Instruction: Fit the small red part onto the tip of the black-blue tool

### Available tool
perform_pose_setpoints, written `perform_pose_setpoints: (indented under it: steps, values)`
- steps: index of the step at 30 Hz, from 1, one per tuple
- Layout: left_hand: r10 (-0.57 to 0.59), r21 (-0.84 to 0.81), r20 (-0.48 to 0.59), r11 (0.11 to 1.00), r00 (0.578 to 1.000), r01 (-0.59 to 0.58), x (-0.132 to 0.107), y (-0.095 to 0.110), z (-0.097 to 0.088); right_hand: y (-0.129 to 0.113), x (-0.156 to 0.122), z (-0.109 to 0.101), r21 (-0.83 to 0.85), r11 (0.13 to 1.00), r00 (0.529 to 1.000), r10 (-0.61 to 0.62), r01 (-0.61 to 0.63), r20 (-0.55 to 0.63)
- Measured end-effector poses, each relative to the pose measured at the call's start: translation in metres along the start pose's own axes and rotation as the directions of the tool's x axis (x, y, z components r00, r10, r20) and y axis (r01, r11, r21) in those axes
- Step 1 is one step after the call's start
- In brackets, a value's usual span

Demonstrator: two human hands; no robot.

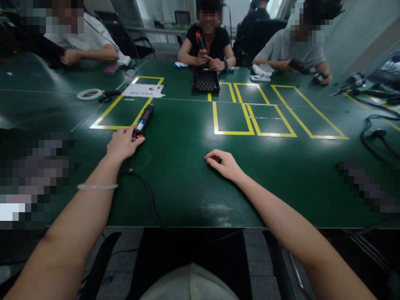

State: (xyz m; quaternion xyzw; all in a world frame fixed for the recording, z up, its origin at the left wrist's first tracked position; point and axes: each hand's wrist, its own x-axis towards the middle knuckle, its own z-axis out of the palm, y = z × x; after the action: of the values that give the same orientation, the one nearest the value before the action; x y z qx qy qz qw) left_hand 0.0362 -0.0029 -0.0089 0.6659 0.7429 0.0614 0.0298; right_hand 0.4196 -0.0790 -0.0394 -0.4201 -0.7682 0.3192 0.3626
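My left hand (122, 145), with a clear band on its wrist, is closed around the near end of a black corded power tool (145, 118). The tool lies on the green table (181, 187), its far end angled away to the right. It has a blue and white label, and red-orange shows beside my thumb; its exact kind is unclear. From the near end a black cord (150, 193) runs over the front edge. My right hand (225, 164) rests on the table, fingers curled in and thumb against them, with nothing visible in it.
Yellow tape rectangles (234, 133) mark the table. A black tray (205, 81) stands at the far side, before a person holding a red and black tool (200, 39). A white sheet (142, 90) and a white coil (90, 94) lie left. Black cables (364, 133) lie right.
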Motion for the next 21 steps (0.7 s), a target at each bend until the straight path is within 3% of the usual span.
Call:
perform_pose_setpoints:
  steps: [8, 14, 21]
  values:
    - [-0.136, 0.081, -0.031, 0.987, 0.99, 0.138, 0.019, -0.043, -0.007, 0.0, -0.001, 0.0, 0.017, 1.0, 1.0, 0.012, -0.012, -0.003]
    - [-0.08, 0.061, -0.268, 0.993, 0.96, 0.099, 0.008, -0.039, -0.004, 0.0, -0.001, 0.001, 0.073, 0.995, 0.998, 0.069, -0.069, -0.001]
    - [-0.162, 0.012, -0.213, 0.986, 0.964, 0.169, 0.009, -0.041, -0.004, 0.004, -0.001, 0.0, 0.15, 0.982, 0.993, 0.114, -0.115, 0.012]
